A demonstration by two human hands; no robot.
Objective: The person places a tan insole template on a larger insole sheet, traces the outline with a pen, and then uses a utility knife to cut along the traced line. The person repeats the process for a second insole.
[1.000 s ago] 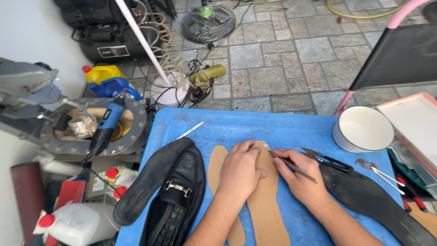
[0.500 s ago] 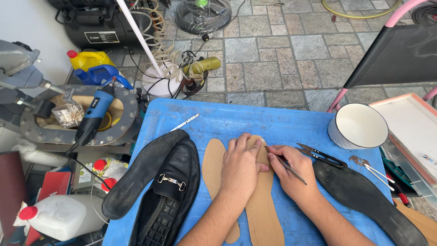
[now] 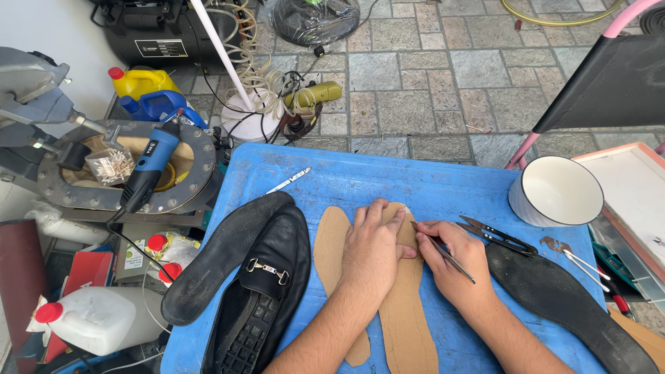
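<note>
Change: both hands sit lower on the blue table than a second ago; the left palm keeps pressing the same insole, the right keeps its tool at the edge.
Left hand (image 3: pixel 370 249): flat, fingers close together and stretched forward, pinning the tan cardboard-like insole cut-out (image 3: pixel 405 325) to the table.
Right hand (image 3: pixel 457 266): fingers pinched narrow around a thin dark metal stylus (image 3: pixel 443 251), its tip at the insole's right edge.
Insole in hand: matte, smooth, foot-shaped; long axis runs from near edge to far edge, rounded toe pointing away from the person.
Second tan insole (image 3: pixel 331 242): same stuff, just left of the first, partly under the forearm, parallel to it.
Blue plastic table top (image 3: pixel 415 176): faintly scuffed.
Black leather loafer with metal bit (image 3: pixel 267 284): glossy, to the left, toe away.
Black rubber outsole, pebbled (image 3: pixel 222 260): leaning along the loafer's left side.
Second black outsole (image 3: pixel 554 298): to the right, grainy, heel toward the near right corner.
Black thread snips (image 3: pixel 499 235): just beyond the right hand.
White round enamel bowl (image 3: pixel 557 190): far right.
</note>
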